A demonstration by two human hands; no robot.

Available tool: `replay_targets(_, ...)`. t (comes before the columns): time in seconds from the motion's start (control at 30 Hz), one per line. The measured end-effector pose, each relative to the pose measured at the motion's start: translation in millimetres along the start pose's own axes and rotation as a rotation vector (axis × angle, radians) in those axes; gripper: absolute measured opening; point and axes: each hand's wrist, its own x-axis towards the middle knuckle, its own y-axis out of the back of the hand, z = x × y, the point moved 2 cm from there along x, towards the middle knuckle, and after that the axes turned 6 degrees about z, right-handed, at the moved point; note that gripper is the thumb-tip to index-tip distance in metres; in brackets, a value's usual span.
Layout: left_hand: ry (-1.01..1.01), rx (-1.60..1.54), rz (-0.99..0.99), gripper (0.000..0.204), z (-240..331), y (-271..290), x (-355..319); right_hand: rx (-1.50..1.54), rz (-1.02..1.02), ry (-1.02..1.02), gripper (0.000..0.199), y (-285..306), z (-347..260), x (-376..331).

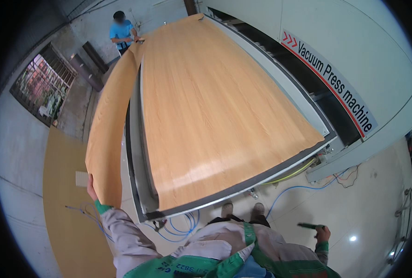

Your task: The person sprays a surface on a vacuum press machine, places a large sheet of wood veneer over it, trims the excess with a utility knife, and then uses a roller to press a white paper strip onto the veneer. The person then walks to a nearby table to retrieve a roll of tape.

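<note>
A large sheet of wood-grain film (215, 102), pale orange-tan with fine lengthwise streaks and a soft sheen near its close end, lies spread over the long counter (139, 153) of a press machine, covering almost all of its bed. Its left side hangs past the counter's grey frame and curls downward in a loose fold. The left hand (91, 187) grips the lower corner of that hanging fold, the fingers hidden behind the film and only the thumb side showing, so the film is pinched at its edge. The right hand (323, 233) hangs well apart from the counter, low on the right, closed around a slim green tool (310, 226) that points left. At the far end of the counter a second person in a blue shirt (121, 31) has a hand on the far corner of the film. Along the white housing (354, 60) on the right runs a long slanted white sign strip (331, 81) with a red border line, red chevrons at its upper end and dark lettering. A flat tan board (69, 217) lies on the floor to the left, and blue hoses (180, 227) coil below the counter's near edge. Pale tiled floor (368, 204) lies open to the right of the near corner; the left side is narrower, between the hanging film and a wall with a barred window (41, 90).
</note>
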Motion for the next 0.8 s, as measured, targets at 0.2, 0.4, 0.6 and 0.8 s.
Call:
replay_targets(0.2,-0.032,-0.072,-0.054,0.042,-6,-20,28,0.646,-0.166,0.062,0.015,-32,-115,79)
replay_targets(0.4,-0.124,-0.016,-0.023,0.042,-7,-104,37,0.034,-0.503,-0.005,0.017,-106,-16,141)
replay_targets(0.6,-0.327,-0.036,-0.307,0.048,15,-175,10,-0.943,-0.511,0.001,0.025,-161,49,68)
replay_targets(0.8,-0.117,0.621,-0.945,0.037,-93,-339,4,-0.998,-0.501,-0.020,0.030,-169,19,2)
